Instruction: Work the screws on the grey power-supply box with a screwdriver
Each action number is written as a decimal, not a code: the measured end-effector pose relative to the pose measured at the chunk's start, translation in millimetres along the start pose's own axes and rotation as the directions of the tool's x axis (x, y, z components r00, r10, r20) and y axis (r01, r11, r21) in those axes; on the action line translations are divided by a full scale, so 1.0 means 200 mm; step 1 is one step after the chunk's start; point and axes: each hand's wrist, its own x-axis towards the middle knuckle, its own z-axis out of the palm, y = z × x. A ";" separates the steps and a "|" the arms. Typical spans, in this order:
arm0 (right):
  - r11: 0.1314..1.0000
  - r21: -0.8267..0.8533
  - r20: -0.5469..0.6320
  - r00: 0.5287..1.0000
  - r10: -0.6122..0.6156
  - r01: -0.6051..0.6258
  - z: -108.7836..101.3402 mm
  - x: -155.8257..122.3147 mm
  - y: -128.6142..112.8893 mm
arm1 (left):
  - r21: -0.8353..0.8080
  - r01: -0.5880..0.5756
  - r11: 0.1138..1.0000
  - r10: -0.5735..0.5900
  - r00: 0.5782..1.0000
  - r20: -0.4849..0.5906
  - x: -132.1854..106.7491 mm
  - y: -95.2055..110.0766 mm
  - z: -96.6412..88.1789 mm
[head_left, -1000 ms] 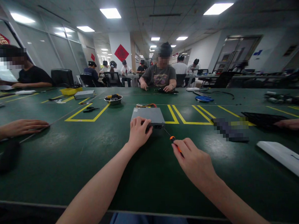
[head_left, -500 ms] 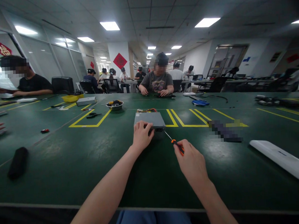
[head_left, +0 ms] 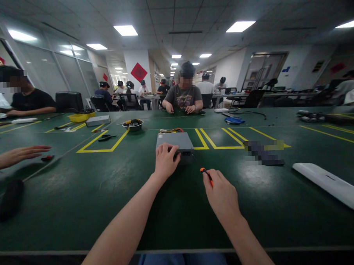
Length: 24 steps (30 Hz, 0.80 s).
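A flat grey metal box point(head_left: 175, 140) with coloured wires at its far end lies on the green table point(head_left: 79, 183) in front of me. My left hand point(head_left: 165, 161) rests on its near edge, fingers curled over the top. My right hand point(head_left: 221, 194) is closed round an orange-and-black screwdriver point(head_left: 206, 173), just right of the box's near corner. The shaft is hard to make out.
A white flat panel point(head_left: 332, 185) lies at the right. A black oblong object point(head_left: 10, 198) sits at the left, near another person's hand point(head_left: 16, 156) and a small red item point(head_left: 46, 157). Farther off stand a metal bowl point(head_left: 132, 124), pliers point(head_left: 106, 138) and a seated person point(head_left: 183, 94).
My right hand has drawn the screwdriver slightly toward me and tilted it more upright. At the left, another person's hand has come back in over the small red item.
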 end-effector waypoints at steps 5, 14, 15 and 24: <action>0.994 0.103 -0.004 0.999 0.036 -0.036 0.01 0.00 -0.04 | 0.013 0.006 1.000 -0.006 1.000 -0.008 0.00 0.00 0.01; 0.982 0.083 -0.221 0.964 -0.146 0.168 0.00 -0.06 -0.03 | 0.025 -0.003 1.000 0.003 1.000 -0.004 0.00 0.00 0.01; 0.984 0.078 -0.230 0.964 -0.136 0.158 0.00 -0.06 -0.03 | 0.024 -0.003 1.000 0.003 1.000 -0.006 0.00 -0.01 0.01; 0.984 0.124 -0.168 0.980 -0.106 0.127 0.00 -0.05 -0.04 | 0.031 -0.004 1.000 0.004 1.000 -0.007 0.00 -0.01 0.01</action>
